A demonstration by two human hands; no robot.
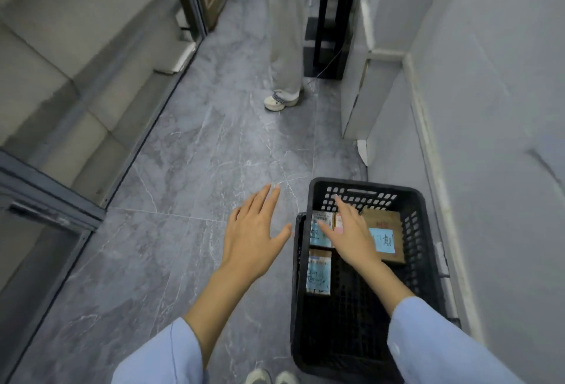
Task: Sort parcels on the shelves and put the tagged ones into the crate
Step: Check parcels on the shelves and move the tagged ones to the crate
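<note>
A black plastic crate (428,261) stands on the floor at the lower right, by the wall. Several brown parcels lie in its far half. One at the far right (388,231) carries a blue tag, and another near the left wall (319,272) has a blue label. My right hand (351,234) reaches into the crate with fingers straight, spread over the parcels in the far left corner (321,224). My left hand (253,231) hovers flat and open above the floor, just left of the crate.
Grey metal shelves (76,78) with blurred boxes run along the left. A person in light trousers (284,47) stands ahead in the aisle beside a black table leg (324,17). White wall panels (489,108) line the right. Grey marble floor (198,154) lies between.
</note>
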